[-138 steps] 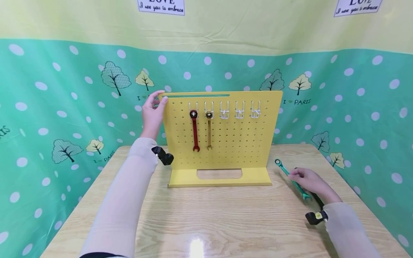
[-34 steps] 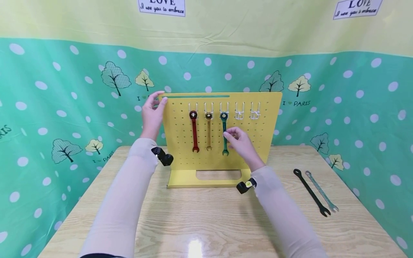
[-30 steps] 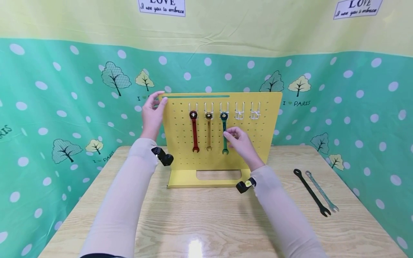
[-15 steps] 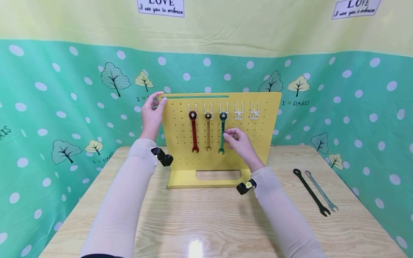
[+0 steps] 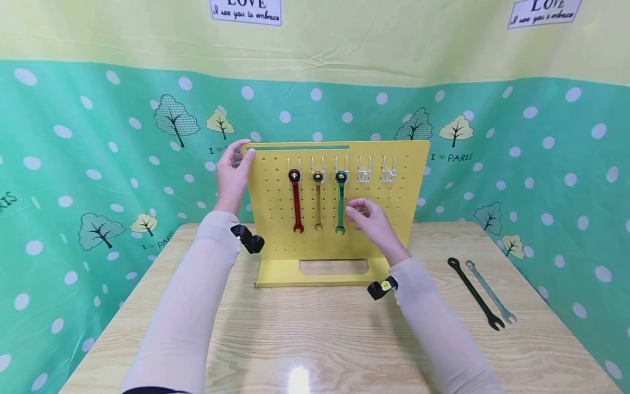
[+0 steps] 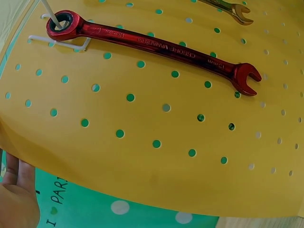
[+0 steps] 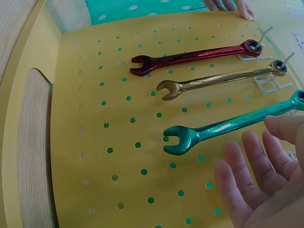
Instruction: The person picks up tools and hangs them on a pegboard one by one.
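A yellow pegboard (image 5: pixel 379 238) stands upright on its base. My left hand (image 5: pixel 233 178) grips its upper left corner, thumb on the front face and the other fingers behind. A red combination wrench (image 5: pixel 297 205), a gold wrench (image 5: pixel 318 203) and a green wrench (image 5: pixel 340 205) hang by their ring ends on white hooks, open ends down. My right hand (image 5: pixel 373 223) is just right of the green wrench, holding nothing. In the right wrist view its fingers (image 7: pixel 259 159) are spread and relaxed, the thumb very near the green shank; whether it touches cannot be told.
Two bare white hooks (image 5: pixel 365 171) are to the right of the green wrench. On the wooden table (image 5: pixel 315 334), a black wrench (image 5: pixel 474 295) and a silver wrench (image 5: pixel 490 293) lie side by side at the right. A patterned curtain (image 5: pixel 315 104) hangs behind.
My right hand took the green wrench from the table's right side to the third hook, let go and drew back slightly right. The left hand has kept its hold on the pegboard.
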Tool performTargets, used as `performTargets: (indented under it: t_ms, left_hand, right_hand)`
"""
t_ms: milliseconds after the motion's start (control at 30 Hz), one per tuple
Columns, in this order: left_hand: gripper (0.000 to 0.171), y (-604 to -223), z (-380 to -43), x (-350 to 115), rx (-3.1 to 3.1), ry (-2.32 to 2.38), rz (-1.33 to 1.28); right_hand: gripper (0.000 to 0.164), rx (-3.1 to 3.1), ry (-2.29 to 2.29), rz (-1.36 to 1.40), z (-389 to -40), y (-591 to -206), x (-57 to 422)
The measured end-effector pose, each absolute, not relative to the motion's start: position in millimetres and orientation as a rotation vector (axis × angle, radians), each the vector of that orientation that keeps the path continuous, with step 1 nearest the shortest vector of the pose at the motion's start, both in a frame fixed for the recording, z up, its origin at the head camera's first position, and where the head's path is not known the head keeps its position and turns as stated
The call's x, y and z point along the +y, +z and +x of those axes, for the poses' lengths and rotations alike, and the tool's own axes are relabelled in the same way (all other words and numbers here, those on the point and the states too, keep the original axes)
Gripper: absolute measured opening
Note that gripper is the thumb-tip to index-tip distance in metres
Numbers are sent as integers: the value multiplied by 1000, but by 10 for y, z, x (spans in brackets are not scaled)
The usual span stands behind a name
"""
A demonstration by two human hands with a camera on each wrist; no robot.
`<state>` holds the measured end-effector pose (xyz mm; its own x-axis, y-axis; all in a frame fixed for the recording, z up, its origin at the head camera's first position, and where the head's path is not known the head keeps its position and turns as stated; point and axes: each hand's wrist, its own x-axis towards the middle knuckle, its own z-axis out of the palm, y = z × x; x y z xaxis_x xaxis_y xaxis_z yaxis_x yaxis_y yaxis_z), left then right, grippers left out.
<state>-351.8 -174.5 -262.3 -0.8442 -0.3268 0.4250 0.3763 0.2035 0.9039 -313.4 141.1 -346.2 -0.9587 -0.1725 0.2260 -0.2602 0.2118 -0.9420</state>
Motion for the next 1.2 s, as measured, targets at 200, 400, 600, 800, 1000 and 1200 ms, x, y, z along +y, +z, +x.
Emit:
performTargets:
  t_ms: [200, 400, 600, 800, 1000, 1200]
  left_hand:
    - [39, -2622, -3529, -1740, -1942, -1702, -44]
    - [37, -2615, -3527, -1752, -1942, -1714, -39]
    - [36, -2626, -3519, -1757, -1940, -1703, -50]
    - [35, -2624, -3513, -1746, -1934, -1702, -62]
    - [33, -2629, -3526, -1742, -1933, -1699, -55]
    - [34, -2618, -3520, -1755, -1937, -1699, -47]
  right_hand:
    - [40, -2415, 1857, 421, -3113, -3477, 1486]
    - [42, -2469, 1832, 413, -3087, -3524, 1607]
    - [43, -2549, 1757, 362, -3044, -3604, 1804]
    - [44, -2594, 1696, 352, -2977, -3710, 2078]
    - [47, -2645, 1636, 316, -2870, -3769, 2375]
    - [49, -2696, 1581, 304, -2772, -3813, 2669]
